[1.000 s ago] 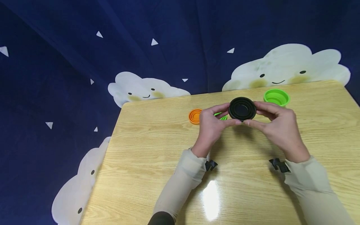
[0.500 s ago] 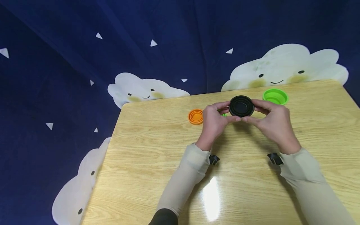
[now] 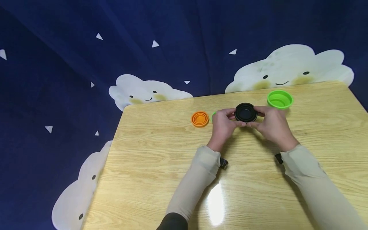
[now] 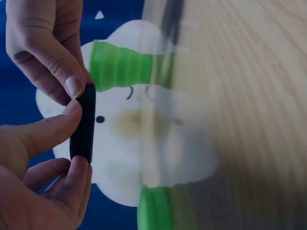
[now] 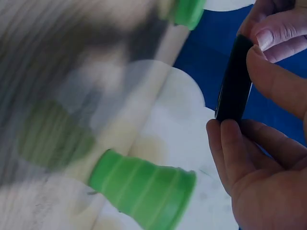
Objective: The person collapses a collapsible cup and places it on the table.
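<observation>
A black collapsible cup (image 3: 245, 113), folded into a flat ringed disc, is held between both hands, a little above the table. My left hand (image 3: 223, 126) pinches its left edge between thumb and fingers. On the opposite edge my right hand (image 3: 272, 126) pinches it likewise, and the thumbs nearly meet at the near rim. Edge-on, the cup (image 4: 84, 124) looks thin in the left wrist view. Behind my right hand stands a green collapsible cup (image 3: 280, 99), extended upright with ridged walls. Another green cup (image 4: 154, 209), low and folded, is mostly hidden behind my left hand in the head view.
An orange collapsible cup (image 3: 199, 119), folded flat, lies left of my left hand. The wooden table (image 3: 143, 159) ends at a dark blue curtain (image 3: 172, 48) with white clouds along the back and left.
Both hands have lowered the black cup toward the table and shifted it slightly left. My right hand has moved left and inward; the grip on the cup stays the same.
</observation>
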Demonstrator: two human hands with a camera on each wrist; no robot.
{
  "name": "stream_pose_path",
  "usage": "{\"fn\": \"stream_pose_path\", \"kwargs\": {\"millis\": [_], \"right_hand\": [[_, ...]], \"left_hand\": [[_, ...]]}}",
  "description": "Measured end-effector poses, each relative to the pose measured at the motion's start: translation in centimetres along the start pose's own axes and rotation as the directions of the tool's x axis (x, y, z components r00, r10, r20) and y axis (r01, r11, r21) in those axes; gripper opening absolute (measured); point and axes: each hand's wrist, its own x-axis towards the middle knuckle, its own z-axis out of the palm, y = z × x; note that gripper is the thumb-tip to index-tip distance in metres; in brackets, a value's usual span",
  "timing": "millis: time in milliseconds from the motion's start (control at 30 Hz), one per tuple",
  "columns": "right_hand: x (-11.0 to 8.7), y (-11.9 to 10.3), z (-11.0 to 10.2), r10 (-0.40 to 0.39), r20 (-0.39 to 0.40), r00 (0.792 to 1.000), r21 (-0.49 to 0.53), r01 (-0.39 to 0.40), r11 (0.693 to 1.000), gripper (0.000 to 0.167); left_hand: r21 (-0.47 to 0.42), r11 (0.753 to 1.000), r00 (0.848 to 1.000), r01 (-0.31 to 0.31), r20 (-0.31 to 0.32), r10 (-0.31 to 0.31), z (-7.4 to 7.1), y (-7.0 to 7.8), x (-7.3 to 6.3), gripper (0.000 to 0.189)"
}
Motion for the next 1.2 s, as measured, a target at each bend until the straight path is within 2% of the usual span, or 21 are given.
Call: {"fn": "stream_pose_path", "kwargs": {"millis": [133,267,400,533,833,1000,1200], "right_hand": [[0.1,0.8,0.4,0.033,0.045,0.998,-0.029,-0.032,0.999,0.057],[0.3,1.6,0.9,0.065,0.088,0.994,-0.069,-0.06,0.996,0.057],[0.6,2.4,1.3,0.072,0.125,0.99,-0.11,-0.058,0.992,0.058],[0.7,3.0,1.5,0.073,0.157,0.985,-0.137,-0.051,0.989,0.058],[1.3,3.9,2.0,0.086,0.21,0.974,-0.17,-0.05,0.984,0.06],[1.3,4.2,2.2,0.098,0.229,0.968,-0.164,-0.06,0.985,0.059],[1.3,4.4,2.1,0.087,0.232,0.969,-0.159,-0.05,0.986,0.055]], "left_hand": [[0.05,0.999,1.0,-0.009,0.005,0.009,0.8,-0.6,0.3,0.061],[0.18,0.983,0.999,-0.039,0.011,0.037,1.5,-1.1,0.6,0.059],[0.341,0.937,0.997,-0.073,0.035,0.065,2.1,-1.4,0.9,0.056],[0.457,0.885,0.995,-0.089,0.075,0.062,2.6,-1.3,1.0,0.054],[0.586,0.81,0.996,-0.036,0.088,-0.019,3.5,-0.9,1.4,0.053],[0.615,0.788,0.994,-0.03,0.1,-0.04,3.7,-0.7,1.6,0.052],[0.651,0.757,0.993,-0.049,0.114,-0.034,3.8,-0.5,1.7,0.051]]}}
